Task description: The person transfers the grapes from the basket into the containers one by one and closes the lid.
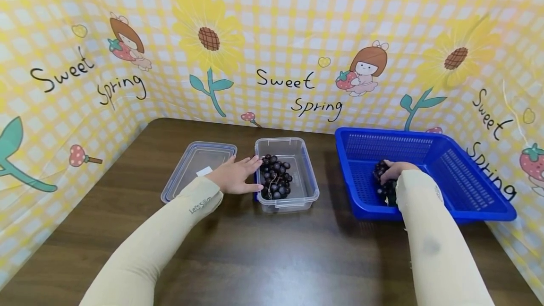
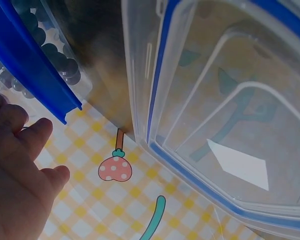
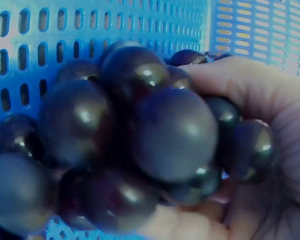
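In the head view a clear plastic box (image 1: 302, 174) holds a bunch of dark grapes (image 1: 276, 178) along its left side. My left hand (image 1: 236, 176) lies with fingers spread at that box's left edge, its fingertips touching or very near the rim. Inside the blue basket (image 1: 463, 174), my right hand (image 1: 397, 171) grips a second bunch of dark grapes (image 1: 379, 170). Close up in the right wrist view, the fingers and thumb curl round these grapes (image 3: 175, 135); part of the hand is hidden behind them.
The clear lid (image 1: 187, 169) with a blue seal and a small white label lies on the brown table (image 1: 272, 254), left of the box. A blue locking flap (image 2: 35, 65) hangs from the box's side. A yellow checked cloth (image 1: 272, 27) encloses the back and sides.
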Demonstrator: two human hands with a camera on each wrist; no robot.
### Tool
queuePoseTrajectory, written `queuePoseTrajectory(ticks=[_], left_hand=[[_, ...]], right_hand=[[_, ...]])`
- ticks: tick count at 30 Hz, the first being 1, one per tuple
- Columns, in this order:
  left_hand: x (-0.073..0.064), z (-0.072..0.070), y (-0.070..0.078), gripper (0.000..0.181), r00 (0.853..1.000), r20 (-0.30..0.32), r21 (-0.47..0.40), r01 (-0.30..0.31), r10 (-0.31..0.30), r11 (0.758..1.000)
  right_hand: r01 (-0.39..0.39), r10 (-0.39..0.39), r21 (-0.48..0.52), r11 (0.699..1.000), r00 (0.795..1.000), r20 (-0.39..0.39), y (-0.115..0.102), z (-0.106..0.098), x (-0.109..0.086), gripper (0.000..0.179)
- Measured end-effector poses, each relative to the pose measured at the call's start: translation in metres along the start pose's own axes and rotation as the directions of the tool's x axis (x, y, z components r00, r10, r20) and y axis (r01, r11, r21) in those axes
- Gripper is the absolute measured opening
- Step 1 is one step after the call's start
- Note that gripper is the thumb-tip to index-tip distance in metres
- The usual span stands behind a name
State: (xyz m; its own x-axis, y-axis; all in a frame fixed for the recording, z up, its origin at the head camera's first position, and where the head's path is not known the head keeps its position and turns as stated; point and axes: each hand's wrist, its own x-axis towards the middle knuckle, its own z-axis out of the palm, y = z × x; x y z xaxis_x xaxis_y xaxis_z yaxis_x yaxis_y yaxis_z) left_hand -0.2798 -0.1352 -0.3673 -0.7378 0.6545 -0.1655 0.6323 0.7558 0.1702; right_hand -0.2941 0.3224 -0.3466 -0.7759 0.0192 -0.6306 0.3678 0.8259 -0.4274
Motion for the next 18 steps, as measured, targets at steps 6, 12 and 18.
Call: queuePoseTrajectory(ticks=[6, 12, 18], left_hand=[[0.001, 0.001, -0.001, 0.08, 1.0, 0.003, 0.001, 0.011, -0.011, 1.0], [-0.002, 0.001, -0.004, 0.08, 1.0, -0.003, -0.005, 0.009, -0.009, 1.0], [-0.005, 0.001, -0.006, 0.08, 1.0, -0.012, -0.014, 0.011, -0.011, 1.0]], right_hand=[[0.058, -0.061, -0.06, 0.997, 0.997, -0.043, 0.0, 0.0, 0.004, 0.081], [0.112, -0.118, -0.101, 0.989, 0.992, -0.05, -0.003, 0.001, 0.002, 0.077], [0.181, -0.196, -0.162, 0.97, 0.978, -0.078, -0.009, 0.001, -0.006, 0.069]])
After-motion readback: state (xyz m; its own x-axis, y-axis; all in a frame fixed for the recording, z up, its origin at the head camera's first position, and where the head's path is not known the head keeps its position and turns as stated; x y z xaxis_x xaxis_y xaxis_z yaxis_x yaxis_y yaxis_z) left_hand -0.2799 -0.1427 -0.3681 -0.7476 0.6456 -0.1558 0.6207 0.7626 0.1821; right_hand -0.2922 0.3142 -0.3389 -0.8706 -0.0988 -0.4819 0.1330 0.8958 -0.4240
